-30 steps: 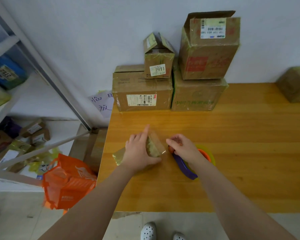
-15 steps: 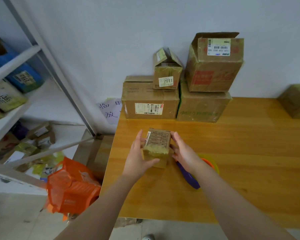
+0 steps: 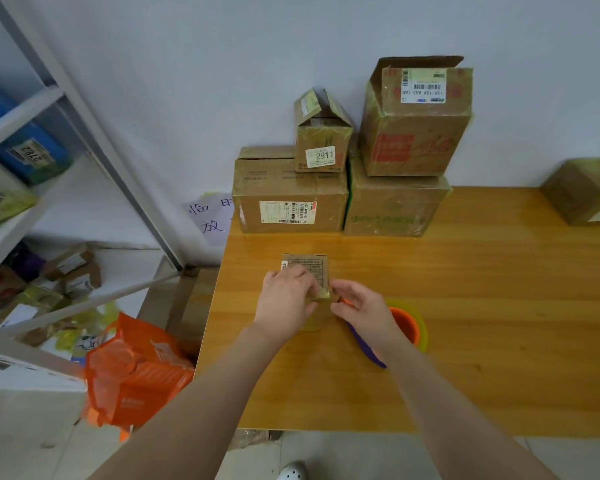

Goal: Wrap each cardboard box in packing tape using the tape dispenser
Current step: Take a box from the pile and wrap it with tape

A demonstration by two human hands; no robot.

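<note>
The small brown labelled cardboard box (image 3: 309,268) rests on the wooden table (image 3: 465,271), gripped by the left hand (image 3: 284,299). The right hand (image 3: 361,308) curls at its 4 o'clock corner; grasp indeterminate. The orange-and-purple tape dispenser (image 3: 407,325) lies at 4 o'clock, nearest the right hand, handle running 11-to-5.

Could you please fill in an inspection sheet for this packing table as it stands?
Surface: glossy light wooden table.
Job's things: small brown cardboard box, printed label up; purple-handled tape dispenser with orange roll lies right of it.
Clutter: four stacked brown cardboard boxes against the wall; another taped box far right.
Grippers: left hand grips the small box; right hand touches its near corner, grip unclear.
Cables: nothing seen.
Surroundings: white metal shelf holding parcels; orange plastic bag on the floor.
</note>
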